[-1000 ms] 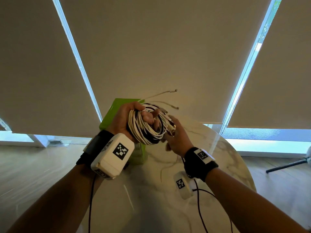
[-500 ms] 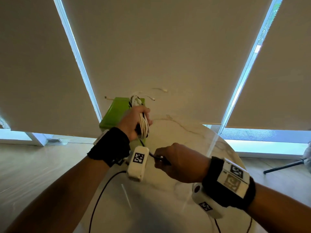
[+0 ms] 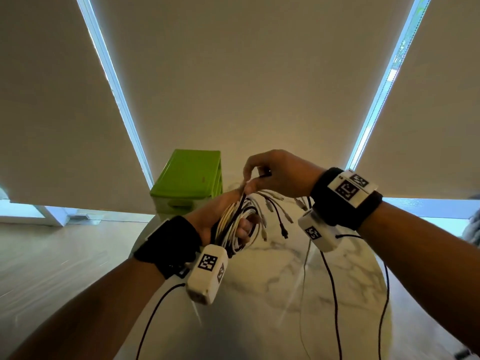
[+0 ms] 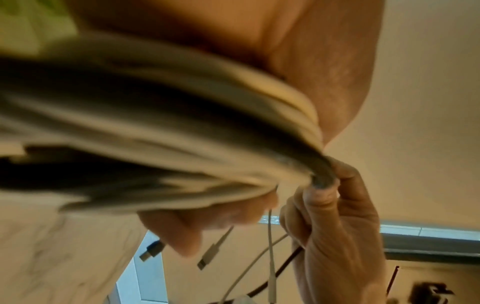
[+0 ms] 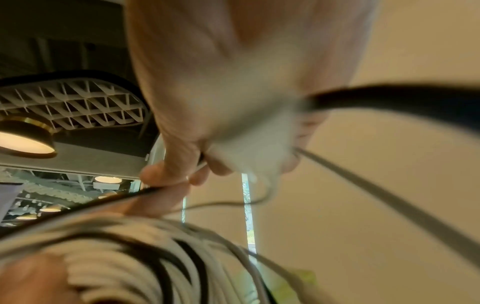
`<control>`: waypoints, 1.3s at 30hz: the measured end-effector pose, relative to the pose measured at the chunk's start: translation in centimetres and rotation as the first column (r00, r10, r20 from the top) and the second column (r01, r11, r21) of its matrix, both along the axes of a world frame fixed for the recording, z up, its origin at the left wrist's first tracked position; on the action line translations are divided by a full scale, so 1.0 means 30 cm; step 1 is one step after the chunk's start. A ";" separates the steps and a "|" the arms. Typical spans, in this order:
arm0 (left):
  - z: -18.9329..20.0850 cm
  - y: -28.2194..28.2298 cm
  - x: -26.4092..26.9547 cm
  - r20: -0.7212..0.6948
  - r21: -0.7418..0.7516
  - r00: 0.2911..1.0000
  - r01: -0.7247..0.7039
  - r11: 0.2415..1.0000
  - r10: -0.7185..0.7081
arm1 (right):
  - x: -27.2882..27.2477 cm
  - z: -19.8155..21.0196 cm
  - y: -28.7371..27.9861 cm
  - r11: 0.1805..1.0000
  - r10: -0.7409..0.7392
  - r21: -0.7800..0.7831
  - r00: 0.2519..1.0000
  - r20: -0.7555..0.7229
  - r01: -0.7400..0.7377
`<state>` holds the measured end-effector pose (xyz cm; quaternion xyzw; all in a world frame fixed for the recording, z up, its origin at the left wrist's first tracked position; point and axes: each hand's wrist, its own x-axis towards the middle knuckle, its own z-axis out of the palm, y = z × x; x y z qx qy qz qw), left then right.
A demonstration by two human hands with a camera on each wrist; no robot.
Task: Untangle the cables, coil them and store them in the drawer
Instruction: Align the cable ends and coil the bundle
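My left hand (image 3: 228, 216) grips a coiled bundle of white and black cables (image 3: 240, 222) above the marble table, fingers curled through the loops. Several loose cable ends with plugs (image 3: 283, 229) hang from the bundle to the right. My right hand (image 3: 262, 175) is just above the bundle's top and pinches a black cable (image 3: 265, 175) between thumb and fingers. In the left wrist view the blurred bundle (image 4: 182, 133) crosses the frame, with the right hand's fingers (image 4: 337, 205) at its end. The right wrist view shows the coils (image 5: 155, 267) below the pinching fingers (image 5: 182, 174).
A green plastic drawer unit (image 3: 189, 183) stands at the far left edge of the round white marble table (image 3: 285, 294), its drawers closed. Closed beige roller blinds (image 3: 246, 74) fill the wall behind. Thin sensor cables hang from both wrists.
My right hand rose from table height up to the top of the bundle, pinching the black cable. The left hand moved right and lower with the coil, away from the drawer unit.
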<state>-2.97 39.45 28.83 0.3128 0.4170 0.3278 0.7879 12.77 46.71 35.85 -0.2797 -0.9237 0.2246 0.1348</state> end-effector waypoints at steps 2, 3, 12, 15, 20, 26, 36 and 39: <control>-0.013 0.007 -0.012 0.063 0.021 0.998 -0.009 1.000 0.008 | -0.017 -0.027 0.023 0.998 0.001 -0.057 0.999 -0.037 -0.003; -0.021 0.009 -0.020 0.082 0.042 0.997 -0.005 0.999 0.001 | -0.025 -0.042 0.036 0.996 0.006 -0.089 1.000 -0.029 -0.008; -0.022 0.001 -0.093 0.257 0.139 0.950 0.144 0.980 -0.176 | -0.037 -0.157 0.038 0.985 -0.044 -0.171 0.998 -0.049 0.035; -0.016 0.021 -0.091 0.312 0.146 0.934 0.134 0.980 -0.174 | -0.045 -0.186 0.047 0.982 -0.090 -0.173 0.992 -0.093 0.073; -0.011 0.039 -0.078 0.337 0.133 0.931 0.100 0.986 -0.140 | -0.040 -0.214 0.058 0.982 -0.157 -0.130 0.979 -0.129 0.141; -0.018 0.058 -0.085 0.337 0.090 0.940 0.014 0.996 -0.044 | -0.033 -0.228 0.061 0.967 -0.189 -0.195 0.976 -0.108 0.166; -0.004 0.080 -0.079 0.396 0.029 0.918 -0.027 0.999 0.013 | -0.050 -0.315 0.006 0.839 -0.368 -0.521 0.870 -0.327 0.159; 0.002 0.077 -0.072 0.416 0.017 0.909 -0.050 0.999 0.039 | -0.047 -0.339 0.013 0.792 -0.402 -0.580 0.877 -0.263 0.189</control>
